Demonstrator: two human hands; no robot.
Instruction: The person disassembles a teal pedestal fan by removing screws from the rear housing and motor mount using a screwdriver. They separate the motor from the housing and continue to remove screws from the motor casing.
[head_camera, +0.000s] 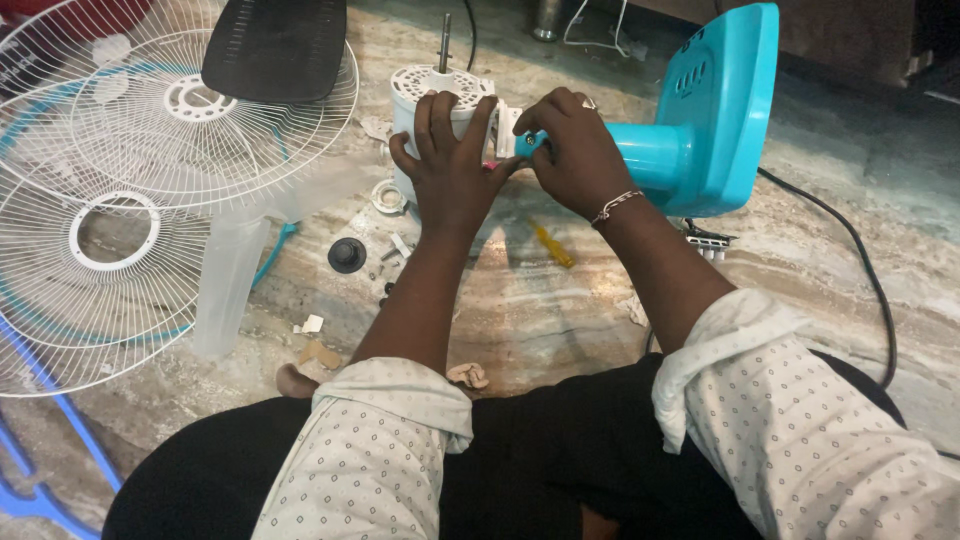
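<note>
A white fan motor (438, 86) with a metal shaft stands upright on the stone floor. My left hand (452, 160) wraps around its near side. My right hand (572, 150), with a bracelet on the wrist, grips the neck of a turquoise fan housing (715, 100) where it meets the motor. What lies between my right fingers at the joint is hidden.
White wire fan guards (130, 190) lie stacked at the left with a translucent blade (232, 270) and a black panel (275, 45). A black cap (347, 255), small screws, a yellow-handled tool (553, 246) and a black cable (860, 260) lie on the floor.
</note>
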